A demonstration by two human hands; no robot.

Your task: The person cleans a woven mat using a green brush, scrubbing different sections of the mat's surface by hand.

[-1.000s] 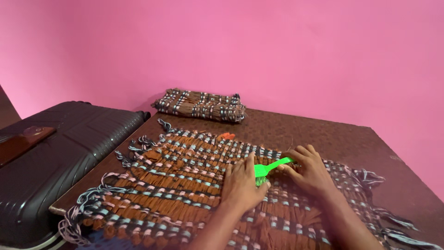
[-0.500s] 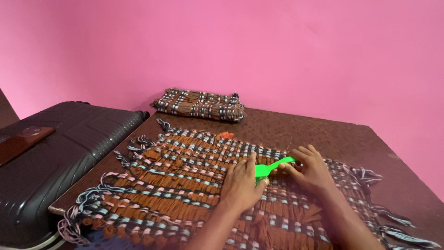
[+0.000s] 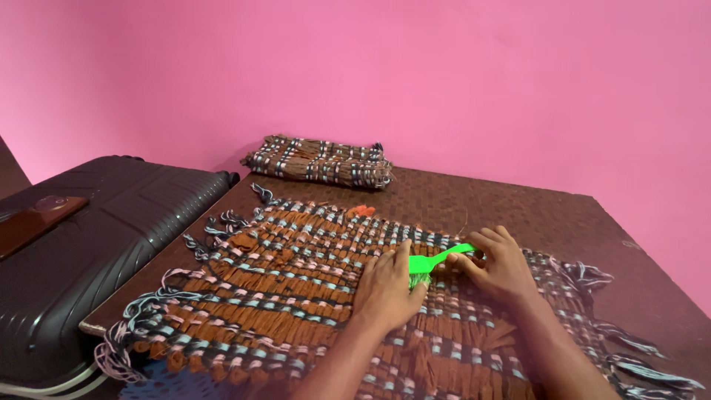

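On the woven mat — both hands, left hand and right hand, grip a green brush.

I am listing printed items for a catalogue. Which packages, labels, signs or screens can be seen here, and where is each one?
None can be seen: no package, label, sign or screen.
The flat reddish-brown item on the dark suitcase, at the left, has no visible print; what it is cannot be told.

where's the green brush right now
In the head view, the green brush lies right of centre on the woven mat, between the left hand and right hand.
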